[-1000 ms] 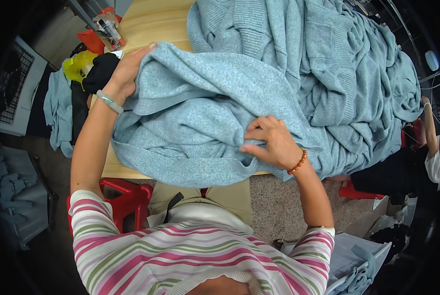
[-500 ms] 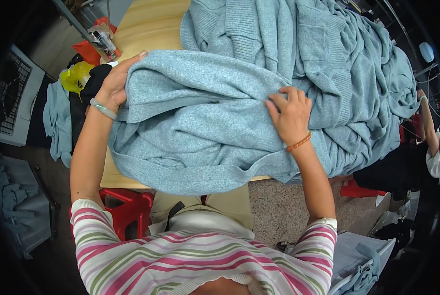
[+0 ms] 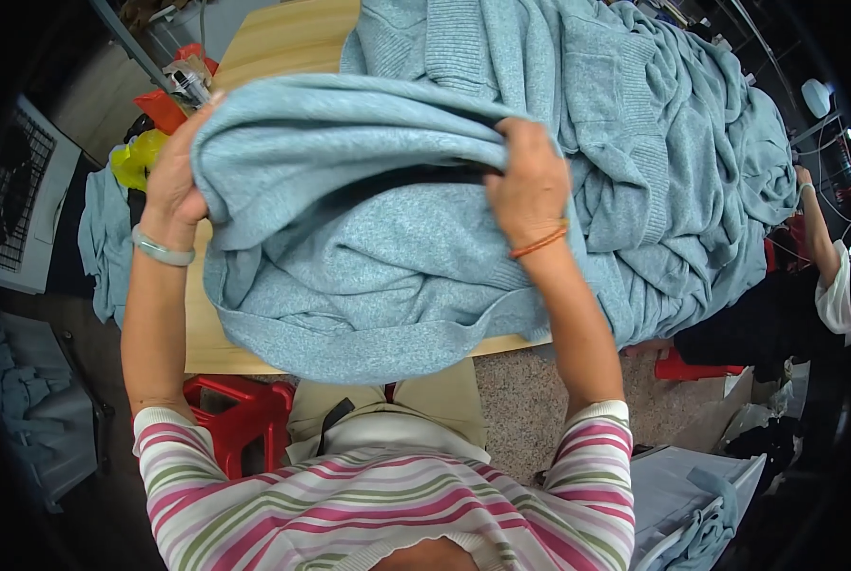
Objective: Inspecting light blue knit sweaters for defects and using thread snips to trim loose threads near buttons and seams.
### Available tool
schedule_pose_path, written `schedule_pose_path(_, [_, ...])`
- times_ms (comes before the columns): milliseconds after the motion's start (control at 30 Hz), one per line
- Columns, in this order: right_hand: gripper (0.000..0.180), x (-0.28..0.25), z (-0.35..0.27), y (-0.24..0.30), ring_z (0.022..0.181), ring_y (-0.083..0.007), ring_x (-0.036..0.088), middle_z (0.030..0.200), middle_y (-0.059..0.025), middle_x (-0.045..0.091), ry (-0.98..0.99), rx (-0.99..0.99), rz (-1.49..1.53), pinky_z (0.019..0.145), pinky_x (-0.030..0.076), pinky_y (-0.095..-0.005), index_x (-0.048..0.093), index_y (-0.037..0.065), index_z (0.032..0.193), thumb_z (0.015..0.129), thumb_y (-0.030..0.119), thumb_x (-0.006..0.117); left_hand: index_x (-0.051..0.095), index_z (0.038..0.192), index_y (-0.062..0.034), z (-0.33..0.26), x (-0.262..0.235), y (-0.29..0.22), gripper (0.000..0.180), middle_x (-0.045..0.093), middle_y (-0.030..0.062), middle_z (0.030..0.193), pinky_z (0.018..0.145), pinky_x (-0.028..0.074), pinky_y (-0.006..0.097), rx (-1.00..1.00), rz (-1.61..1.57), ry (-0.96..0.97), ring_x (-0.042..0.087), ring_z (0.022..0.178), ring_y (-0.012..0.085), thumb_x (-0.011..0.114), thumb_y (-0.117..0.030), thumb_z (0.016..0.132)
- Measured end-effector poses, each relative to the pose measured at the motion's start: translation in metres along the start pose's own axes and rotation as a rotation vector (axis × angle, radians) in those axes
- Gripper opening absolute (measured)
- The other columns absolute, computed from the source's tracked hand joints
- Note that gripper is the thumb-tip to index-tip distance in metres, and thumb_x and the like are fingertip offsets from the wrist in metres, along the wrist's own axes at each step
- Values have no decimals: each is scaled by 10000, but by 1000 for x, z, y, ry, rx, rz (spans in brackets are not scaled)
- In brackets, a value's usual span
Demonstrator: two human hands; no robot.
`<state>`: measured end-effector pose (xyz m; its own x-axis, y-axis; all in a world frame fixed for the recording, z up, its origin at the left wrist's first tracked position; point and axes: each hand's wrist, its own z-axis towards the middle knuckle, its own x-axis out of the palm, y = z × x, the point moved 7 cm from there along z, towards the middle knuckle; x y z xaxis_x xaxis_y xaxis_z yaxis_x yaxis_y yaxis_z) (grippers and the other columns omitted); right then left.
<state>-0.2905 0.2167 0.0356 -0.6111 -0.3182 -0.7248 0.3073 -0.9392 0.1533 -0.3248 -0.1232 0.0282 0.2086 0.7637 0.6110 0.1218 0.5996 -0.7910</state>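
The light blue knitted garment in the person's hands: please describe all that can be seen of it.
The light blue garment looks like soft, fine knit wool with a ribbed hem along its lower edge. It is lifted and bunched, its top fold gripped by the left hand at one end and the right hand near the middle. Its lower part drapes over the wooden table edge. On its right it touches a pile of similar blue knitwear.

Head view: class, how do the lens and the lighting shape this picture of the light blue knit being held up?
Head view: fisheye bends the wooden table edge and blackens the corners; soft even light, a dark shadow inside the fold of the light blue knit between left hand and right hand; centre sharp.
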Motion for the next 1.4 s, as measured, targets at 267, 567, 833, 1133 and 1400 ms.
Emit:
schedule_pose_path(267, [296, -63, 43, -96, 738, -282, 633, 869, -95, 644, -51, 153, 55, 674, 501, -373, 664, 121, 1006, 738, 26, 583, 619, 1107, 1, 9, -115, -45, 299, 683, 102, 983, 800, 502, 290, 115, 587, -357, 643, 856, 155, 572, -259, 964])
schedule_pose_path(567, [214, -27, 25, -43, 715, -254, 659, 780, -171, 667, 84, 157, 534, 682, 509, -329, 667, 3, 961, 788, 124, 629, 476, 1329, -69, -41, 90, 69, 680, 542, 138, 1184, 888, 444, 381, 684, 1600, 71, 530, 1051, 301, 783, -251, 750])
schedule_pose_path(833, [142, -95, 43, -1, 676, -308, 653, 717, -133, 649, -17, -134, 383, 592, 502, -363, 665, 78, 877, 761, 160, 678, 584, 1203, -68, 16, 65, 98, 539, 622, 169, 1116, 923, 461, 373, 653, 1595, 15, 580, 1062, 375, 560, 98, 691])
schedule_pose_path(1133, [405, -106, -19, -144, 971, -323, 598, 1012, -95, 643, 49, 127, -135, 830, 491, -402, 644, 134, 1060, 682, 20, 554, 637, 1095, -9, -39, 50, -14, 555, 655, 146, 1002, 884, 468, 303, 800, 1716, -63, 629, 972, 276, 397, 160, 624])
schedule_pose_path(1400, [581, -74, -140, -158, 1080, -308, 543, 1258, -66, 561, 454, 37, -391, 876, 426, -439, 599, 197, 1254, 718, -23, 546, 540, 1274, -67, -129, 58, 103, 558, 463, 139, 1395, 1070, 313, 481, 443, 1964, 275, 398, 1307, 379, 688, -42, 737])
